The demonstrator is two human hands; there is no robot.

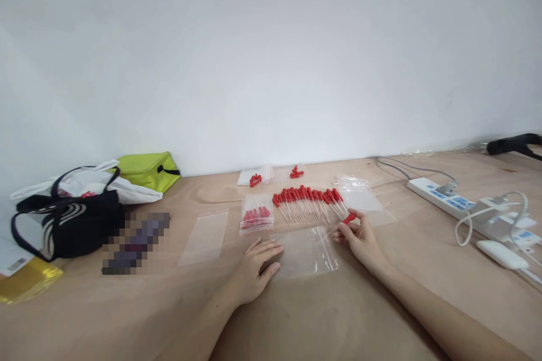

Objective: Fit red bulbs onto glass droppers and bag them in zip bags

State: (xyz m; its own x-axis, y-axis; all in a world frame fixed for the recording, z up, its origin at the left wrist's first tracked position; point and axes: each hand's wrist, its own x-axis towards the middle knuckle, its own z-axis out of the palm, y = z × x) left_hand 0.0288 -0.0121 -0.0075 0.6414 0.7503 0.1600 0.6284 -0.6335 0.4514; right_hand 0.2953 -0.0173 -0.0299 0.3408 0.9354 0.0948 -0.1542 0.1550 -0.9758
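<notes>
My right hand (359,240) is closed on a dropper (349,218) with a red rubber bulb and a thin clear tube. The tube points left, over the mouth end of a clear zip bag (298,254) that lies flat on the table. At that bag's left edge rests my left hand (256,271), fingers apart and holding nothing. Beyond the bag lies a row of red-bulbed droppers (302,194), bulbs away from me. To the row's left, a filled zip bag (256,214) contains several more droppers.
Further back lie two small groups of red bulbs (255,180) on clear bags. Flat zip bags (205,237) lie left, with more bags (359,197) right. A power strip (440,197) with cables stands far right. At left are a black bag (84,225), green bag (146,172) and pixelated object (138,242).
</notes>
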